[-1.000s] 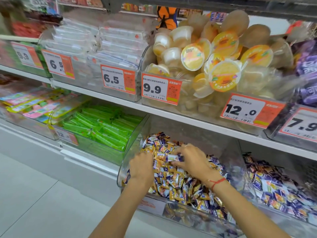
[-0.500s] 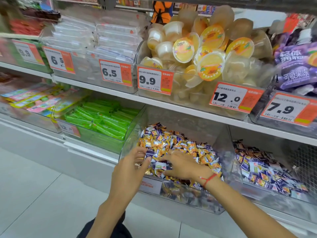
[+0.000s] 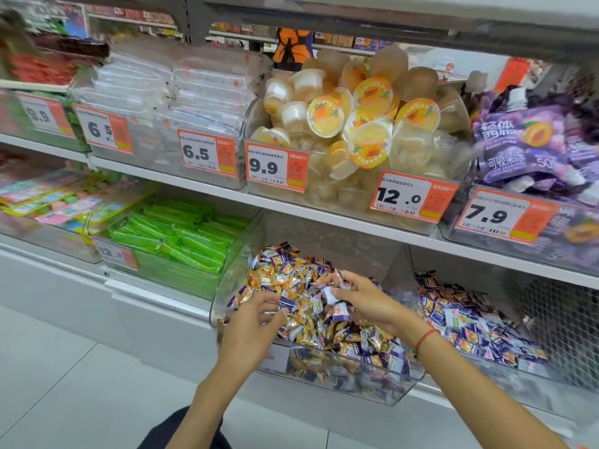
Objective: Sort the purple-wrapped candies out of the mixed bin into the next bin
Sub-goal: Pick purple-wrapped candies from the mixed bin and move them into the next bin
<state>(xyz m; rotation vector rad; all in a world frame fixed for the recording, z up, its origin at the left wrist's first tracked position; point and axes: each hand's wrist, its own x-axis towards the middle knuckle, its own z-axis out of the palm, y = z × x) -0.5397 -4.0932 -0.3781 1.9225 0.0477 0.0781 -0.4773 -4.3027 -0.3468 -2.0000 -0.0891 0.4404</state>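
Note:
A clear mixed bin (image 3: 402,382) on the lower shelf is heaped with orange and purple wrapped candies (image 3: 285,273). My left hand (image 3: 254,322) hovers over the bin's front left and pinches a purple-wrapped candy (image 3: 287,302) at its fingertips. Over the middle of the heap, my right hand (image 3: 364,301) has its fingers curled round several purple-wrapped candies (image 3: 334,298), and a red string circles its wrist. To the right, the neighbouring bin (image 3: 551,322) holds mostly purple and white candies (image 3: 466,322).
Left of the mixed bin stands a bin of green packets (image 3: 181,231). The shelf above carries jelly cups (image 3: 356,124), clear flat packs (image 3: 181,92), purple pouches (image 3: 531,140) and orange price tags (image 3: 275,166). Grey tiled floor (image 3: 64,367) lies below.
The view has pulled back from the shelf. Both hands have shifted toward the front of the heap. My left hand has picked up a purple candy, and my right hand holds more candies than before.

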